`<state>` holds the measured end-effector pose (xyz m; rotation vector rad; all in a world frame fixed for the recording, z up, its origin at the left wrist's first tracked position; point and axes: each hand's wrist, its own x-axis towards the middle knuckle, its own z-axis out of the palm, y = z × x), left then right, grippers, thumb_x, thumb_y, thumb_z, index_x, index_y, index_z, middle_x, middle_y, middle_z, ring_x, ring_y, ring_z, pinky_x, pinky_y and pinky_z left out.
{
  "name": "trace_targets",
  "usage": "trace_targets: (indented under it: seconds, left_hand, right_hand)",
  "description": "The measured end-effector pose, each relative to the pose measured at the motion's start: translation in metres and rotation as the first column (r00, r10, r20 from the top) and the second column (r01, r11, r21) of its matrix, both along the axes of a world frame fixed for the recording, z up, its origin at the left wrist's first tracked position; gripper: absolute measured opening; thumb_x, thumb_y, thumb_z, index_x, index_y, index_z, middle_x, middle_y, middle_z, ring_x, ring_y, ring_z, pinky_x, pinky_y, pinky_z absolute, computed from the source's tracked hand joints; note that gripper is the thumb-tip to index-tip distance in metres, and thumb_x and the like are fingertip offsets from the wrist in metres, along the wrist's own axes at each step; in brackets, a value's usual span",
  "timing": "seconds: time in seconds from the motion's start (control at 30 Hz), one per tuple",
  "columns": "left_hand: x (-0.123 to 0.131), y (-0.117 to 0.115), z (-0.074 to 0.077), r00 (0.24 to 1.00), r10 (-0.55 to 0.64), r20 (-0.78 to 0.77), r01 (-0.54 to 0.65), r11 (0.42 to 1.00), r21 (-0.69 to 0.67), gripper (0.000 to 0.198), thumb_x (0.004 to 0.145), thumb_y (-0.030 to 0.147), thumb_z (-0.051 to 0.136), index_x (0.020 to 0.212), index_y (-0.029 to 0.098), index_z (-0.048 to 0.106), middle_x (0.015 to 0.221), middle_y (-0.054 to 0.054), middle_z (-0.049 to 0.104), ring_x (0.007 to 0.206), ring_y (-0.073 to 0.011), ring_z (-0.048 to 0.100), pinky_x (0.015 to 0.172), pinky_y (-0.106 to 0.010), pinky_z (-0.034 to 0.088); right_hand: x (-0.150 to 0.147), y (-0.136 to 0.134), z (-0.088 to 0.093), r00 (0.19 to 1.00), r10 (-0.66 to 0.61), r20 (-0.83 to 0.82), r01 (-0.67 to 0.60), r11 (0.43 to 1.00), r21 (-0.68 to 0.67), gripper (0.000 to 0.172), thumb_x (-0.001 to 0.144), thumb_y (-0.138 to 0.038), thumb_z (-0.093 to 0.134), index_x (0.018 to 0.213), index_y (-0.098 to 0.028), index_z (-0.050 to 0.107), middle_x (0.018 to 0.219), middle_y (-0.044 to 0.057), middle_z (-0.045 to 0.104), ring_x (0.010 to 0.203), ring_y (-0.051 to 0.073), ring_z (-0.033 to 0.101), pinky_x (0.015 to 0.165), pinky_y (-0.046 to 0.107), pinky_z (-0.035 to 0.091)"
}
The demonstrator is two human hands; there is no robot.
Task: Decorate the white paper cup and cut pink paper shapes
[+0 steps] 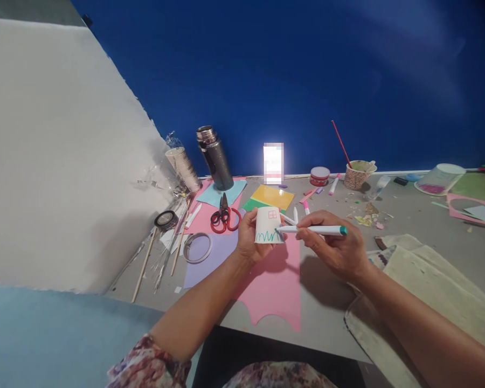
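Drawing: a green zigzag is traced on the paper cup, held above the desk's near edge.
Left hand: wrapped around the cup, best kept steady.
Right hand: closed on the marker.

No readable text — paper cup scribbles only, screen a blur

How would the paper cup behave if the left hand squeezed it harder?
The cup looks like thin paper, so it is probably light and would dent under a firm squeeze. The marker in the right hand presses on its wall, which may flex there. On its side, it could roll.
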<state>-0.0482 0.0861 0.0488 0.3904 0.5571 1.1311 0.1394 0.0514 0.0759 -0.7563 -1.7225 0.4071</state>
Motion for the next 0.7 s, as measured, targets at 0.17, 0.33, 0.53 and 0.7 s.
trace_targets:
  seconds: [0.17, 0.33, 0.53, 0.7]
  left_hand:
    - [-0.002, 0.002, -0.002, 1.000, 0.016, -0.007, -0.016, 0.999, -0.030, 0.049, 0.091, 0.045, 0.052, 0.107, 0.004, 0.072, 0.082, -0.012, 0.075, 0.069, -0.0221, 0.070, 0.062, -0.033, 0.054]
    - [-0.002, 0.003, -0.004, 0.999, 0.033, -0.043, -0.032, 0.999, 0.027, 0.045, 0.089, 0.044, 0.059, 0.106, 0.005, 0.073, 0.083, -0.011, 0.075, 0.071, -0.0228, 0.070, 0.064, -0.034, 0.055]
    - [-0.004, 0.009, -0.008, 0.984, 0.168, -0.058, -0.167, 0.986, 0.025, 0.037, 0.086, 0.036, 0.070, 0.108, 0.007, 0.073, 0.087, -0.009, 0.076, 0.079, -0.0199, 0.071, 0.074, -0.032, 0.058]
    - [-0.005, 0.009, -0.009, 0.980, 0.172, -0.103, -0.172, 0.985, 0.012, 0.030, 0.085, 0.035, 0.073, 0.105, 0.012, 0.071, 0.089, -0.009, 0.075, 0.080, -0.0237, 0.072, 0.076, -0.039, 0.061]
  right_hand:
    - [0.003, -0.002, 0.004, 0.996, 0.068, 0.057, -0.062, 0.992, -0.111, 0.014, 0.092, -0.021, 0.064, 0.080, -0.021, 0.071, 0.063, -0.001, 0.070, 0.051, 0.013, 0.063, 0.052, 0.024, 0.048]
    - [0.006, 0.001, 0.001, 1.000, -0.006, -0.020, 0.003, 0.992, -0.123, 0.015, 0.094, -0.026, 0.066, 0.081, -0.021, 0.071, 0.067, 0.001, 0.072, 0.054, 0.013, 0.064, 0.053, 0.025, 0.050]
    - [0.008, 0.011, -0.007, 0.977, -0.136, -0.163, 0.104, 0.976, -0.190, 0.017, 0.097, -0.035, 0.066, 0.092, -0.020, 0.073, 0.076, 0.002, 0.074, 0.054, 0.013, 0.064, 0.054, 0.026, 0.053]
    - [0.008, 0.022, -0.014, 0.968, -0.148, -0.201, 0.086, 0.953, -0.289, 0.020, 0.098, -0.037, 0.064, 0.105, -0.021, 0.073, 0.079, 0.002, 0.075, 0.052, 0.013, 0.061, 0.050, 0.027, 0.051]
